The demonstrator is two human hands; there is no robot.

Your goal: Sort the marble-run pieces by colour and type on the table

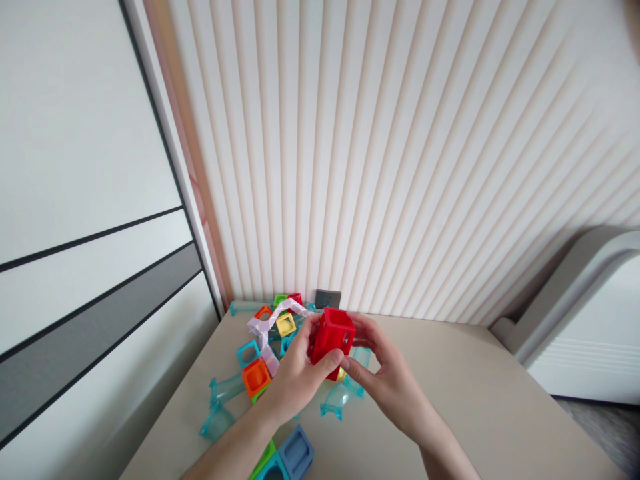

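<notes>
Both of my hands hold a red hollow toy block [334,333] above the table, its open end tilted up. My left hand [307,360] wraps its left side, with the thumb across the front. From the right, my right hand [377,353] grips it, thumb near the lower front edge and fingers behind. Beneath the hands lies a clear teal track piece [336,399]. To the left sit an orange block [256,376], a blue block [248,354], a yellow block [286,325] and a pale lilac zigzag track [277,311].
Curved teal track pieces [217,421] lie at the table's left. A slate-blue block [297,451] stands at the near edge beside green and cyan ones. A dark socket plate [329,299] is on the ribbed wall [320,167] behind. A grey-white padded piece [590,313] stands at the right.
</notes>
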